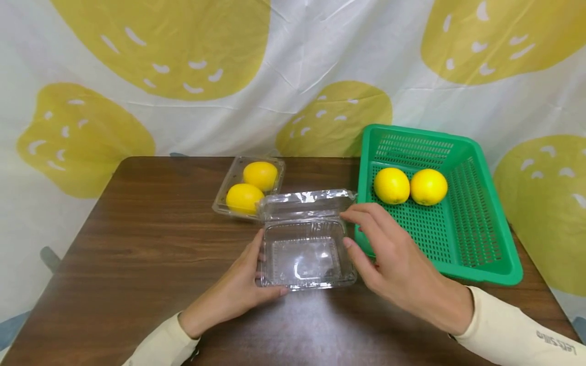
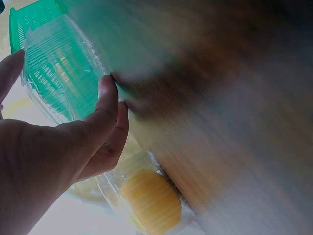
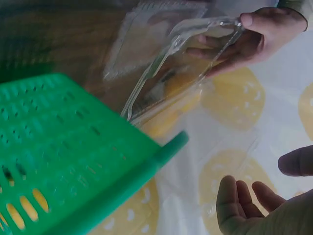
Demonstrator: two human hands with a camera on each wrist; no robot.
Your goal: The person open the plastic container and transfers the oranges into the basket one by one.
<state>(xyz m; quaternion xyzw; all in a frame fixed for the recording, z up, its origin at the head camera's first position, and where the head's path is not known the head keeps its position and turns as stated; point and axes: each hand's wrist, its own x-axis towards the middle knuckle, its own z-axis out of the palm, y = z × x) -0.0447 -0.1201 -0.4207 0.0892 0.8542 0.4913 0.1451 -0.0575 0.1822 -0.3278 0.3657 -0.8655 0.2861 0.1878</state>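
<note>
A clear plastic clamshell box [image 1: 302,256] with its lid [image 1: 306,206] raised at the back stands over the table, nothing inside it. My left hand [image 1: 238,282] grips its left side, the thumb at the front corner. In the right wrist view that thumb lies over the rim, with fingers outside the wall. Beside the box's right edge hovers my right hand [image 1: 398,259], fingers loosely bent and nothing between them; the right wrist view shows these fingers [image 3: 227,200] apart from the box. A green basket [image 1: 430,234] to the right holds two yellow round fruits [image 1: 391,186].
Behind and left of the held box sits another clear box [image 1: 234,178] with two yellow fruits [image 1: 260,176]. The brown wooden table [image 1: 151,244] meets a fruit-patterned cloth [image 1: 311,61] at the back. The basket stands close to the right forearm.
</note>
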